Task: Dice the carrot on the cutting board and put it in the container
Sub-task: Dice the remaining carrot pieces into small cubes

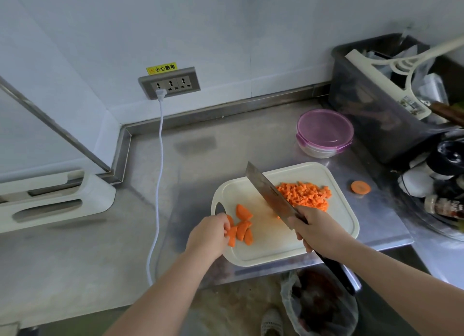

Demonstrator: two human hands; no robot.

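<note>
My right hand [316,231] gripped the cleaver [271,195] while my left hand [211,235] clutched carrot chunks [242,226] at the cutting board's [266,242] left end, fingertips best kept tucked.

Matt plastic cutting board [266,247]; brushed steel counter [200,165].

A yellow sticker [162,68] on the wall, just above the socket [169,83], reads 小心触电 in black characters (a small warning symbol sits at its left end). The bottle [443,206] label at the right is too blurred to read.
</note>
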